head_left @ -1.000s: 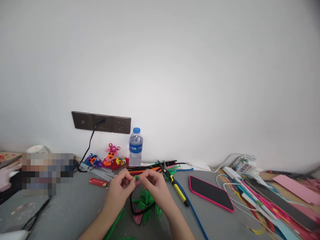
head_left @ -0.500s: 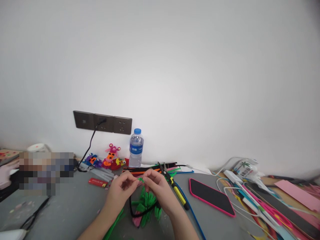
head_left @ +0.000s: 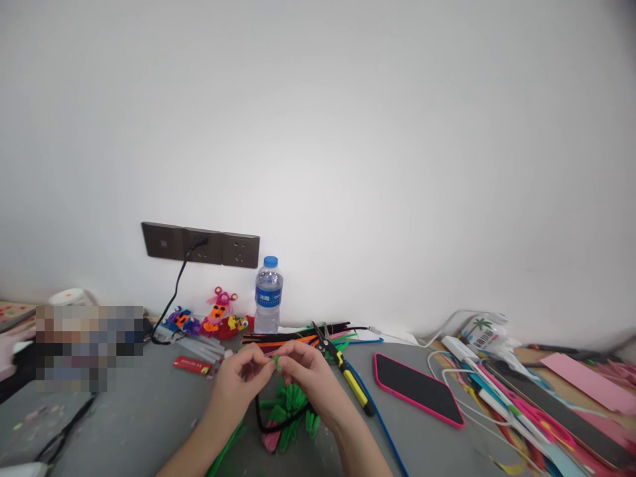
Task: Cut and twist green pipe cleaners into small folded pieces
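1. The head camera looks from above and behind the left grip (head_left: 238,381) and right grip (head_left: 307,374), facing forward and down past them.
2. Both grips sit low in this view, just left of its middle, with the forearms (head_left: 199,437) running in from the bottom edge.
3. Beyond and above the grips, the pale wall (head_left: 348,165) faces the lens and fills over half the view.
4. The framing is wide: table (head_left: 149,397) spreads to either side, reaching a pink sheet (head_left: 586,383) far right of the grips, which look small.
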### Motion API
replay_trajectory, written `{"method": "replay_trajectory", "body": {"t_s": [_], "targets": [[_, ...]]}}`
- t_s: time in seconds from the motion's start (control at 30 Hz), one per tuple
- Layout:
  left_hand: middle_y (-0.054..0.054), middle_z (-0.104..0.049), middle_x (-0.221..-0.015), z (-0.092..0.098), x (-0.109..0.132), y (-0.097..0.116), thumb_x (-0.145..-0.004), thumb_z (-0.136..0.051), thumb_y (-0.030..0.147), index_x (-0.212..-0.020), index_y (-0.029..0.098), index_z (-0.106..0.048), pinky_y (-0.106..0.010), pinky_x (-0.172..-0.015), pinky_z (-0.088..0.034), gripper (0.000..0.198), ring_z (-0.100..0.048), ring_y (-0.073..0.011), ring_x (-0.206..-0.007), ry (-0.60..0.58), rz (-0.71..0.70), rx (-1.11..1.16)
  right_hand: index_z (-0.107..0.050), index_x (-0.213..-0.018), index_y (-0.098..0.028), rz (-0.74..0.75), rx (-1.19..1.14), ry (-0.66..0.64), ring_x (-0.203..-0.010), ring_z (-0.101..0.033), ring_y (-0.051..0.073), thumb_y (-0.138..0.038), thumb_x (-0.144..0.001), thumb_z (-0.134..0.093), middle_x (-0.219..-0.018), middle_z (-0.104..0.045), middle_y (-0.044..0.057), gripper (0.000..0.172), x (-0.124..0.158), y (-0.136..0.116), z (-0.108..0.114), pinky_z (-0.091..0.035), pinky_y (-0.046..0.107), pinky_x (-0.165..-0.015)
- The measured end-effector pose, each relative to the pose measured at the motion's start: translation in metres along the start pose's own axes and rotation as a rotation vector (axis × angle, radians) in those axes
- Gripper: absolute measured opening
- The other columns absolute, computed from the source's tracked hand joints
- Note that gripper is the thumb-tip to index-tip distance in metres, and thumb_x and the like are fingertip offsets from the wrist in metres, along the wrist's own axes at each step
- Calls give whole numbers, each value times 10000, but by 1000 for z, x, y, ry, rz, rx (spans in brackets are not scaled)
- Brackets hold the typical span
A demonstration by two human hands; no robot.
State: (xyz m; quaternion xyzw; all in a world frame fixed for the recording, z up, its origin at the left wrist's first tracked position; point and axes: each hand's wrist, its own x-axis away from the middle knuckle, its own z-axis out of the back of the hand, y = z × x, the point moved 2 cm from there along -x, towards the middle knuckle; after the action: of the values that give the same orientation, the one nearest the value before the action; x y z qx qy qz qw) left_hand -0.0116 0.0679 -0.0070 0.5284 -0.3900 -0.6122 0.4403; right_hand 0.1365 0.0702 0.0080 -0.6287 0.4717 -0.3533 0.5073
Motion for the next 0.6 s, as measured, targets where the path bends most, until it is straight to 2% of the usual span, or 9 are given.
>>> {"method": "replay_trajectory", "body": {"t_s": [0.4,0.6], "targets": [[34,-485,-568,-2,1,2,-724,-654,313,-573,185,-582,-221,-502,-325,211,-432,-131,-532,17,8,-15,-671,-727,-166,11,23,25,-541,-444,93,-440,-665,-778,-621,-557,-35,300,-1,-1,0,-350,216,-540],[33,-496,-578,-1,0,2,-724,-647,254,-579,182,-594,-215,-497,-317,170,-434,-127,-524,-12,-37,-53,-651,-713,-164,8,27,20,-537,-442,92,-451,-670,-769,-624,-563,-33,313,-1,-2,1,-343,220,-546]]}}
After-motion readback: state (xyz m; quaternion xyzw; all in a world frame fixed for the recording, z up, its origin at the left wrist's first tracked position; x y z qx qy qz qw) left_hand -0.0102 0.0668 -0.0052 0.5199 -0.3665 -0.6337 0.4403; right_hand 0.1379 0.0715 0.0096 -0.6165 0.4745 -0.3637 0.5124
